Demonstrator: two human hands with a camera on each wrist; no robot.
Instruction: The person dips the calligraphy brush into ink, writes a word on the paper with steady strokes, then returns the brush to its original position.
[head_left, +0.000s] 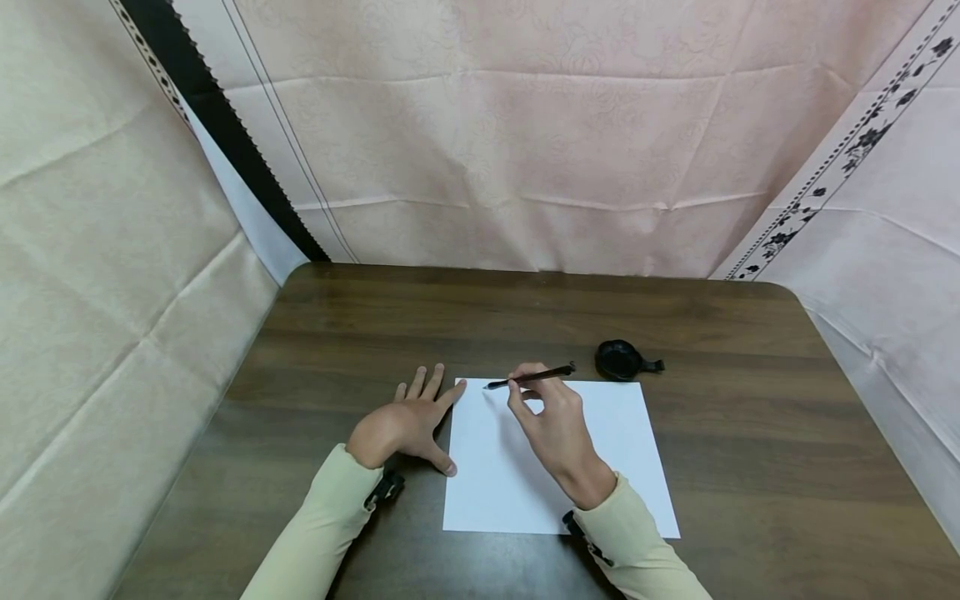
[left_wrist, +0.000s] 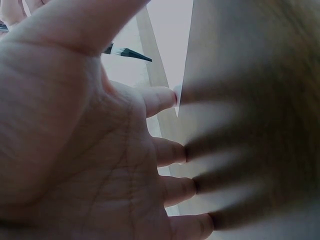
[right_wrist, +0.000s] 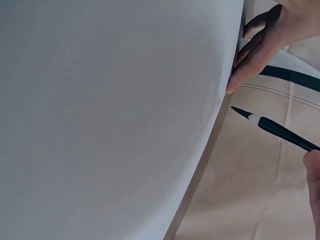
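A blank sheet of white paper (head_left: 495, 492) lies on the dark wooden table. My left hand (head_left: 408, 425) has its fingers spread at the paper's left edge; the index fingertip touches the upper left corner and the thumb tip meets the edge lower down. Above the sheet, my right hand (head_left: 555, 425) pinches a brush (head_left: 558, 372) between thumb and fingers. The brush lies slanted, its dark pointed bristles (right_wrist: 241, 112) aimed left and clear of the paper in the right wrist view. Part of the left palm (left_wrist: 90, 145) fills the left wrist view.
A small black round dish with a short handle (head_left: 619, 361) stands just beyond the paper's upper right edge. The wooden table (head_left: 750, 433) has rounded far corners. Pale patterned cloth (head_left: 525, 150) hangs behind it and at both sides.
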